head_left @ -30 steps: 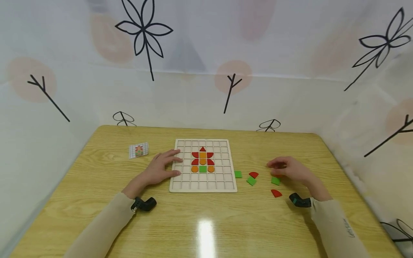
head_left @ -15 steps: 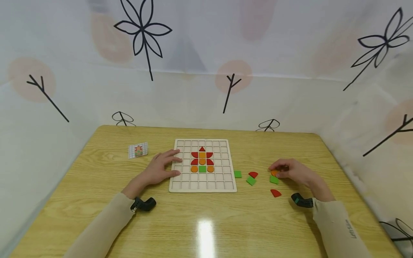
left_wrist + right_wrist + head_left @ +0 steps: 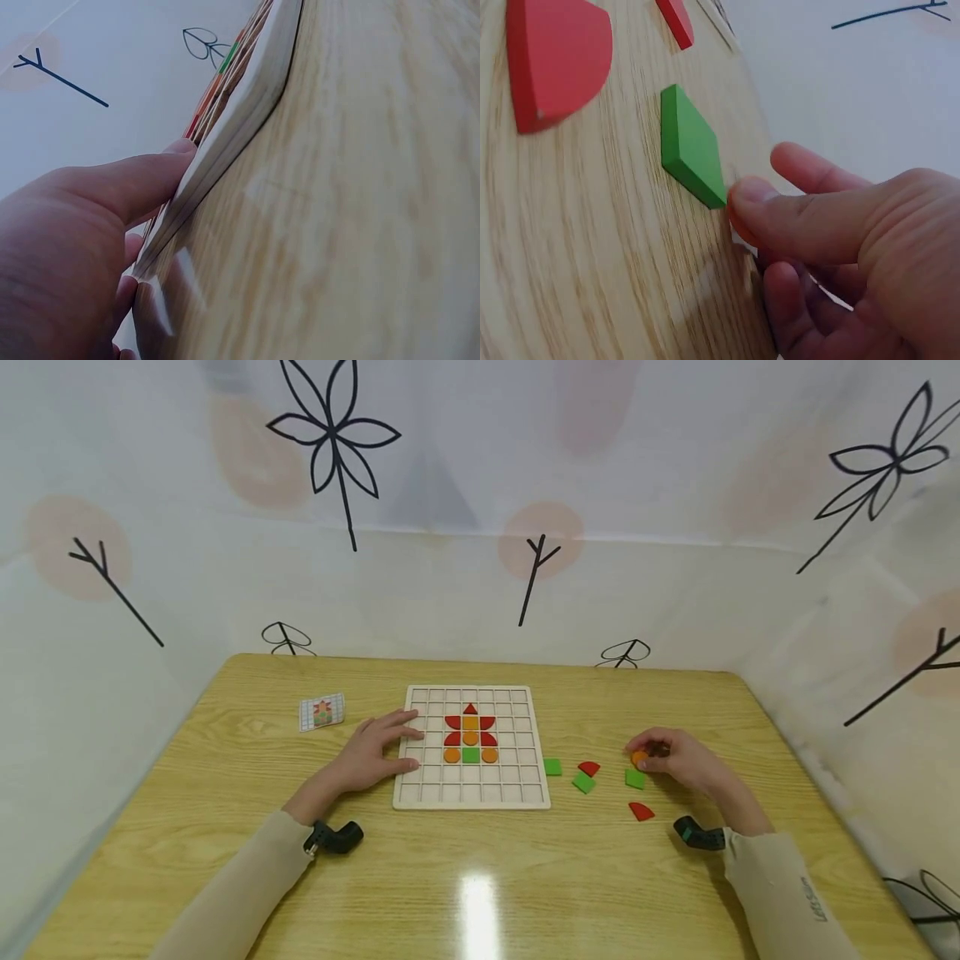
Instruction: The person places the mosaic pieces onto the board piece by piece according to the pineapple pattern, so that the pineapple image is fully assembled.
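A pale wooden grid board (image 3: 510, 785) lies on the table with red, orange and green pieces set in its middle cells. My left hand (image 3: 372, 752) rests on the board's left edge, its fingers spread; in the left wrist view the thumb (image 3: 150, 176) touches the rim. Off to the right, my right hand (image 3: 678, 757) pinches an orange round piece (image 3: 638, 758) between thumb and fingers. Just in front of it lies a green square piece (image 3: 634, 779), seen large in the right wrist view. A red quarter-circle piece (image 3: 641, 811) is nearer to me.
Between the board and my right hand lie another red quarter-circle (image 3: 588, 768) and a green square (image 3: 584, 783). One more green square (image 3: 552, 767) sits against the board's right edge. A small pattern card (image 3: 322, 712) lies at the back left. Printed cloth (image 3: 450, 593) hangs behind the table (image 3: 405, 885).
My right hand has come down slightly and now pinches the orange round piece, which was hidden a second ago. The green square beside it has shifted slightly left. My left hand stays put.
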{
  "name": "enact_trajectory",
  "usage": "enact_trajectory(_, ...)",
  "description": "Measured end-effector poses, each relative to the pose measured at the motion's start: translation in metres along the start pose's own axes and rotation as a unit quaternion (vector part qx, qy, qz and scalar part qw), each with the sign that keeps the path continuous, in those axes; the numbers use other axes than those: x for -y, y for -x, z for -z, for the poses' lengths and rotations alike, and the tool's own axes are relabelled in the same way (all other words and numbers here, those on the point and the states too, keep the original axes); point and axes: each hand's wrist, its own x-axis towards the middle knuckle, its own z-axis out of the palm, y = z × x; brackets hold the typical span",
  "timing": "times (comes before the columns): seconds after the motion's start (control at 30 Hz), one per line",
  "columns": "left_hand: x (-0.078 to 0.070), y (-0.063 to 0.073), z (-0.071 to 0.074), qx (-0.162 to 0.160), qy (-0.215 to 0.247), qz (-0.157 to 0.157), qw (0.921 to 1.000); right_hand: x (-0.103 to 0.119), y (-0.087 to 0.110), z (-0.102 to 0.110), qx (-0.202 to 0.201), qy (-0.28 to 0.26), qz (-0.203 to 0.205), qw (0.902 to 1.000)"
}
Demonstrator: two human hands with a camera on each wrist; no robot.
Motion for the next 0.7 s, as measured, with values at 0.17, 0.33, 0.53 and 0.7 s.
enact_trajectory(0.17,-0.001,0.000,0.000,0.002,0.001,0.002,1.0000,0.007,-0.002,-0.004,-0.028,0.035,0.000,0.9990)
enact_trajectory(0.33,-0.001,0.000,0.001,0.004,0.002,0.000,1.0000,0.012,-0.003,-0.008,-0.041,0.059,-0.008,0.9973)
enact_trajectory(0.53,0.000,0.001,0.000,0.005,0.004,-0.001,1.0000,0.020,-0.005,-0.017,-0.083,0.063,-0.019,0.9944)
enact_trajectory(0.7,0.000,0.001,0.000,0.005,0.002,0.001,1.0000,0.026,-0.009,-0.031,-0.107,0.039,-0.011,0.9934)
